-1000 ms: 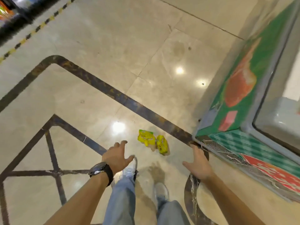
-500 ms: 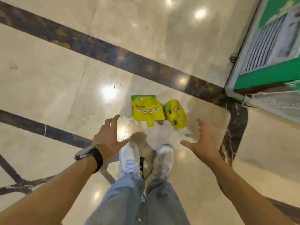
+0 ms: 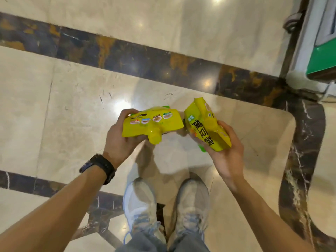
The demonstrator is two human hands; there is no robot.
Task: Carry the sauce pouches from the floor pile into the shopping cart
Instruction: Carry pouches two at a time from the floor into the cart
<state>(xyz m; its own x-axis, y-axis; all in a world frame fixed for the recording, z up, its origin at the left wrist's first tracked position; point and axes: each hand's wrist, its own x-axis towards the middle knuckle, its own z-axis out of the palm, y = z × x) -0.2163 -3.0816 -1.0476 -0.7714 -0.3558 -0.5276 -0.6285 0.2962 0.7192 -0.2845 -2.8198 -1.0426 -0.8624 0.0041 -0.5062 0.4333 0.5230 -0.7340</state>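
The floor fills the view: pale glossy marble crossed by a dark band running from left to right, with ceiling lights mirrored in it. At the top right corner stands a green and grey cabinet with a small wheel at its base; no cart can be made out for certain. At the bottom edge, 2 pale shoes stand side by side below jean hems, toes pointing up the frame.

Both forearms reach in from the lower corners. The left hand, with a black watch on its wrist, is closed around the left pouch, yellow, lying about flat with its spout cap pointing toward the shoes and 4 small food pictures on its face. The right hand grips the right pouch, also yellow, tilted on edge, with large black characters down its side and its cap facing up. The 2 pouches sit just beside each other, nearly touching, above the toes; whether they rest on the floor or are just clear of it cannot be told
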